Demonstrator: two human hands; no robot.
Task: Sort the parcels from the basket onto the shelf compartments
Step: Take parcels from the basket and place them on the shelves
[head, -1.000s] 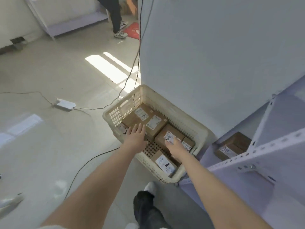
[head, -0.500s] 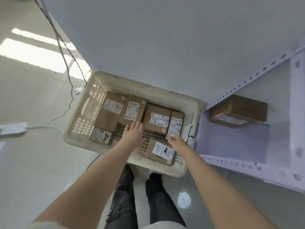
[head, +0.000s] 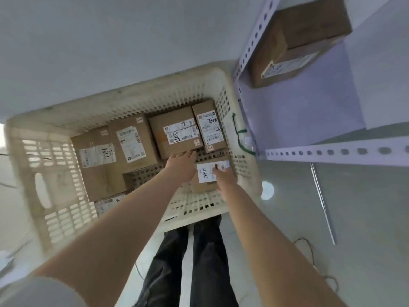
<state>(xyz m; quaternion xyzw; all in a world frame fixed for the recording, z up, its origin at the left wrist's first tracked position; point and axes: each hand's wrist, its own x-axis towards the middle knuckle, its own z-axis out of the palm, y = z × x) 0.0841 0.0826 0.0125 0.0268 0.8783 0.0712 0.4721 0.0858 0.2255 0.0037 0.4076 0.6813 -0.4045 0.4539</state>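
A cream plastic basket [head: 245,138] stands on the floor and holds several brown cardboard parcels with white labels. My left hand [head: 180,166] reaches in with fingers straight, its tips touching the near edge of a middle parcel [head: 174,131]. My right hand [head: 224,180] rests on a small parcel [head: 205,173] at the basket's near right; its fingers lie over the label, and how they grip is unclear. A narrow parcel [head: 209,126] stands at the far right of the basket. Two larger parcels [head: 130,142] lie at the left. One parcel [head: 303,41] sits in the shelf's bottom compartment [head: 309,107].
The white metal shelf with perforated rails [head: 332,151] stands right of the basket. A white wall panel [head: 132,41] rises behind the basket. My legs in dark trousers [head: 188,262] stand at the basket's near side. A cable [head: 309,247] lies on the grey floor at right.
The view has swung to look straight down into the basket. Both hands have moved right: the left to the middle parcel's edge, the right onto the small near-right parcel.
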